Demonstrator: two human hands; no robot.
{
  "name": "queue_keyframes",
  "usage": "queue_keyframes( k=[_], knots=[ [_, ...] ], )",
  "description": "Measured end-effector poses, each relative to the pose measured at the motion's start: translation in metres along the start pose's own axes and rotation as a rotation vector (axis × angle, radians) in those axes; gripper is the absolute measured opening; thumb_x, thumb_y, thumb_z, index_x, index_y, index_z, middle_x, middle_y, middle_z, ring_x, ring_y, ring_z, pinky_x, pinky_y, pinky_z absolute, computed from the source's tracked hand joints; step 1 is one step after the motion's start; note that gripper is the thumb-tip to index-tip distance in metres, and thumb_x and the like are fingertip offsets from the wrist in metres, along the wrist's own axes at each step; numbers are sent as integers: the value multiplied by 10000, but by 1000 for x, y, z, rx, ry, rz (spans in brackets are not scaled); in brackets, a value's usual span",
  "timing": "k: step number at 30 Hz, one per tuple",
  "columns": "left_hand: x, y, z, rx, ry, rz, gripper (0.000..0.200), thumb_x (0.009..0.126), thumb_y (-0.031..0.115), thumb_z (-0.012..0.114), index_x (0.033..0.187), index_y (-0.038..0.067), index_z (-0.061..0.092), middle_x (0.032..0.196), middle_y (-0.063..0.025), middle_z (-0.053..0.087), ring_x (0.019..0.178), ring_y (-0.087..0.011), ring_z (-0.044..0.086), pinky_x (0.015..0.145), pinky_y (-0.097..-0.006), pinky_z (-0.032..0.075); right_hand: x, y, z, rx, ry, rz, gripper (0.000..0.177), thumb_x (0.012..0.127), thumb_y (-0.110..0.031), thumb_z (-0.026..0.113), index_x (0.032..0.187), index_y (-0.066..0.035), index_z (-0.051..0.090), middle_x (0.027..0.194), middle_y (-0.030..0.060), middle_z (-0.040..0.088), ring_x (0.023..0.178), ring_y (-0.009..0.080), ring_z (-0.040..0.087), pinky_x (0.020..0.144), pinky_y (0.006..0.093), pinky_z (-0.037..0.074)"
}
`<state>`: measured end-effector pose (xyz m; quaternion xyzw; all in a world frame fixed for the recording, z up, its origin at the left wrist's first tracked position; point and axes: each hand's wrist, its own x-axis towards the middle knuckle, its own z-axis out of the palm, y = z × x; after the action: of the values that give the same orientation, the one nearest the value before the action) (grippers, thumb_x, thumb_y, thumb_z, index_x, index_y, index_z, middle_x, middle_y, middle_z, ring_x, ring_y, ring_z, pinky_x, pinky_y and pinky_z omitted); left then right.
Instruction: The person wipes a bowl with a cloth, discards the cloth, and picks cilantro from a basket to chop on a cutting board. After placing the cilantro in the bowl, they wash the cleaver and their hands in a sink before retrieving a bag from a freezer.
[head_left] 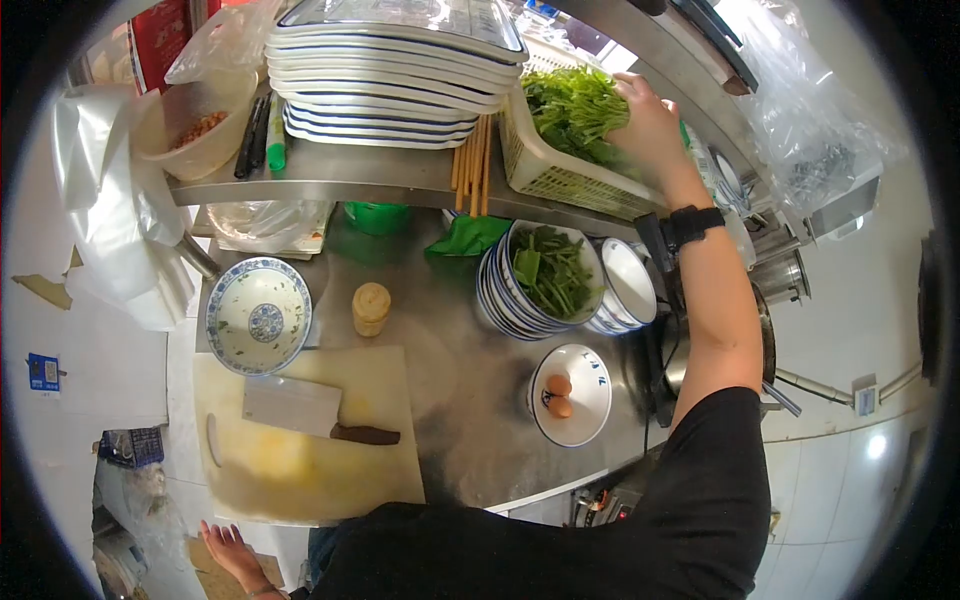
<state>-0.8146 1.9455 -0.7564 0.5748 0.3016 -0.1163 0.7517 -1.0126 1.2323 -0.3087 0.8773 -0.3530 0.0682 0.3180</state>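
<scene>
My right hand [648, 122] reaches up to the shelf, its fingers curled round leafy greens [570, 110] at the right end of a cream plastic basket [560, 175]. Part of the fingers is hidden by the greens. Low at the left, my left hand [232, 553] hangs beside the counter with fingers spread, holding nothing. A cleaver [292, 404] lies flat on the cutting board [300, 480] nearest that hand. Below the basket, cut green stems [550, 275] fill the top bowl of a stack. Two brown eggs [559, 396] sit in a white bowl [592, 412].
A tall stack of rectangular plates [390, 95] stands on the shelf beside chopsticks [472, 170] and pens [276, 140]. A patterned bowl [285, 290] and a small jar [371, 310] are on the steel counter. More bowls [628, 285] and a pot [765, 345] stand at the right.
</scene>
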Motion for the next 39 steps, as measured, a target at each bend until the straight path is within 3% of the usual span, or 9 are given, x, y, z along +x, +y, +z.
queue_keyframes(
  k=[5, 10, 14, 17, 23, 25, 28, 36, 39],
  knots=[
    [-3, 4, 12, -8, 22, 11, 482, 860, 266, 496, 1329, 168, 439, 1076, -18, 410, 885, -137, 417, 878, -321, 407, -4, 23, 10, 61, 157, 203, 628, 606, -338, 782, 1176, -158, 588, 1202, 81, 568, 1124, 239, 518, 988, 453, 298],
    [4, 2, 8, -28, 12, 10, 464, 869, 288, 502, 1318, 178, 456, 1146, -38, 400, 932, -155, 405, 897, -322, 393, -5, 52, 22, 693, 388, 288, 576, 624, -336, 779, 1073, -20, 605, 964, 133, 656, 952, 235, 611, 868, 363, 445],
    [5, -2, 7, -27, 12, 11, 465, 874, 307, 506, 1318, 178, 457, 1160, -49, 397, 931, -155, 406, 898, -322, 393, -2, 66, 22, 767, 366, 284, 556, 641, -310, 781, 1049, 23, 602, 979, 120, 654, 878, 211, 621, 806, 300, 473],
    [7, -4, 6, -21, -10, 15, 462, 880, 322, 508, 1318, 183, 459, 1156, -50, 398, 915, -147, 409, 892, -321, 397, 4, 62, 1, 655, 2, 582, 563, 653, -280, 782, 1087, 23, 590, 1024, 132, 642, 882, 202, 614, 818, 301, 462],
    [10, -3, 2, -19, -11, 6, 434, 893, 321, 496, 1304, 184, 470, 1156, -50, 395, 902, -146, 409, 878, -311, 412, -2, 21, -9, 684, -11, 300, 662, 650, -264, 767, 1203, 12, 529, 1146, 123, 618, 1027, 213, 585, 890, 350, 412],
    [9, -2, 3, -20, -1, -11, 426, 892, 314, 499, 1296, 180, 475, 1148, -51, 401, 891, -145, 409, 870, -311, 420, 0, 16, -1, 224, -48, -54, 687, 627, -221, 762, 1244, -41, 519, 1214, 96, 590, 1110, 213, 550, 974, 398, 316],
    [7, 0, 6, -30, 16, -19, 421, 889, 306, 507, 1289, 178, 481, 1106, -36, 407, 881, -141, 406, 859, -311, 422, 3, 5, 7, 92, -88, -158, 695, 608, -185, 758, 1257, -103, 524, 1241, 75, 571, 1140, 205, 529, 1003, 434, 249],
    [16, -9, -8, -49, -1, -9, 419, 877, 286, 521, 1279, 171, 487, 1024, 1, 400, 827, -120, 407, 826, -305, 423, -21, 7, 10, -91, 127, -34, 589, 595, -207, 764, 1143, -113, 571, 1110, 87, 623, 1063, 204, 559, 1038, 458, 245],
    [14, -8, -5, -52, -6, -9, 421, 872, 280, 525, 1278, 176, 490, 1019, 3, 406, 822, -116, 409, 822, -304, 421, -31, 31, 27, 51, 516, -37, 568, 581, -227, 764, 1096, -73, 578, 1077, 112, 619, 1047, 227, 559, 1020, 446, 274]
  ],
)
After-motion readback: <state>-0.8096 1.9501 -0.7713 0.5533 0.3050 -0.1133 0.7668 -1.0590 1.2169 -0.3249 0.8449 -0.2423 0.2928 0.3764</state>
